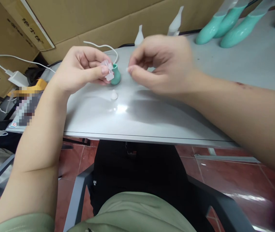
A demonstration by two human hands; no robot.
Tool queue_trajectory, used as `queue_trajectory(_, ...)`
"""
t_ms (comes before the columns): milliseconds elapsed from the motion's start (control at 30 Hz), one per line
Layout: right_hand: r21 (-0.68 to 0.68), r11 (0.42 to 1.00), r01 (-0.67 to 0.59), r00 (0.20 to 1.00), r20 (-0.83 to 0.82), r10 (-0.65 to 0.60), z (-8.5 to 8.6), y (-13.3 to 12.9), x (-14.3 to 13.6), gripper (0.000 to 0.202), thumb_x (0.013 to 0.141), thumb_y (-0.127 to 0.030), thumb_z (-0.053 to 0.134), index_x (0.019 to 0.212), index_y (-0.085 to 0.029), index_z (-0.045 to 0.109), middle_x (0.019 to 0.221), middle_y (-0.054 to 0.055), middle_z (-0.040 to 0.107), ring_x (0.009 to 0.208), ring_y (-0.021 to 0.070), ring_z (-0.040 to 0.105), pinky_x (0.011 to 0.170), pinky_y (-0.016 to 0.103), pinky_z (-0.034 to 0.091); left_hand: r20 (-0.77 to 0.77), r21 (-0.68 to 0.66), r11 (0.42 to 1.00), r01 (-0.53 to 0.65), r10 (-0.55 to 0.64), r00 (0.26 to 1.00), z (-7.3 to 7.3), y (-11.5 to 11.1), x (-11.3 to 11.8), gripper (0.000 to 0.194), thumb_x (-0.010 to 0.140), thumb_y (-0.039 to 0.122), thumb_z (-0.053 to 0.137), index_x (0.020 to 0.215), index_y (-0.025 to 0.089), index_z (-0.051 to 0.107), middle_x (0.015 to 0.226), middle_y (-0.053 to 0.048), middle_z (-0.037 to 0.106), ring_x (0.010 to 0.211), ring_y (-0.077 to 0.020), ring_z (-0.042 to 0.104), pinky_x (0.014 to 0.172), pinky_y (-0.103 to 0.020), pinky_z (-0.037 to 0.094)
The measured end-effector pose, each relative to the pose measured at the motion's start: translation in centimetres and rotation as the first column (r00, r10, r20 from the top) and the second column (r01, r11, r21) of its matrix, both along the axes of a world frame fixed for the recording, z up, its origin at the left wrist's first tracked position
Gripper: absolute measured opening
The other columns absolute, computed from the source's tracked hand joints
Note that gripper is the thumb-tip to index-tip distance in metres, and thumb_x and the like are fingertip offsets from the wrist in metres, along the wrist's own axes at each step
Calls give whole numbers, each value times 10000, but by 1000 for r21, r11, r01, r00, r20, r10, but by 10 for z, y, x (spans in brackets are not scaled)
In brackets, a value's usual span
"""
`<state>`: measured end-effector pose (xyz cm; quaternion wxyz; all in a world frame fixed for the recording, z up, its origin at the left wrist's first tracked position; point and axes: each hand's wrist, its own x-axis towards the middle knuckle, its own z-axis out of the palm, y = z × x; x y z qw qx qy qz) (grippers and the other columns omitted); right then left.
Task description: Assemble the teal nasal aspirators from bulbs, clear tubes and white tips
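Observation:
Between the thumb and fingers of my left hand (86, 66) is a small translucent plastic piece (108, 71) with angular edges. Just behind it is a short teal rubber bulb (116, 75), its open neck upward; I cannot tell whether the fingers touch it. To the right, my right hand (161, 62) is closed in a pinch. A tiny whitish bit (127, 69) shows at its fingertips, too small to name. On the grey table (98, 120), below the bulb, sits a small white cone-shaped tip (114, 95).
Clear pointed nozzles (139, 35) stand along the cardboard (79, 19) at the back. Several teal bulbs with clear necks (241, 30) lie at the back right. A white cable (101, 45) and a charger plug (18, 79) are at the left. The chair's arms (79, 190) flank my lap.

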<state>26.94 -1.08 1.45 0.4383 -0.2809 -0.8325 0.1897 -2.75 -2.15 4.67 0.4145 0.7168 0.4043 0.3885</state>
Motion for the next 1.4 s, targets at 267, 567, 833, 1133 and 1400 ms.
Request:
queue_trajectory(267,-250,968,18,967,252,47,-7,13,-13,181,957,-123,755,848,-264,786,781,14,761,785,247,687,856,421,613,-286,107,992,62,-29,958,-12,12,-15,515,904,669,1171,1133,249,981,1041,-66,968,1112,-316,851,1097,-507,723)
queue_trajectory(567,-197,966,164,885,462,-56,4,6,-21,358,1054,-11,715,785,-248,709,776,23,742,751,243,592,866,443,535,-502,81,995,57,-9,865,-4,11,-6,397,849,523,1151,1077,236,998,999,-58,951,914,-261,864,891,-407,698)
queue_trajectory(833,-180,967,178,908,408,-92,3,7,-13,355,942,63,750,1088,-225,899,757,6,720,906,300,780,1015,417,639,-382,68,996,61,-31,924,3,7,-17,488,847,452,1155,1265,288,965,1152,-65,949,1057,-267,848,973,-431,698)
queue_trajectory(1133,-223,964,146,906,421,-40,8,-1,-14,327,987,38,708,1055,-224,891,758,-13,686,753,216,581,872,394,512,-409,273,949,159,-35,912,4,-2,-4,464,872,794,1115,1055,376,1031,775,-23,713,741,-203,514,755,-467,497)
queue_trajectory(1400,-198,975,99,933,360,-22,1,5,-12,344,943,92,742,940,-240,832,710,-39,646,728,186,544,833,378,467,-563,179,961,212,-76,823,4,-5,3,282,970,548,1060,932,282,974,722,-22,784,707,-208,652,703,-427,507)
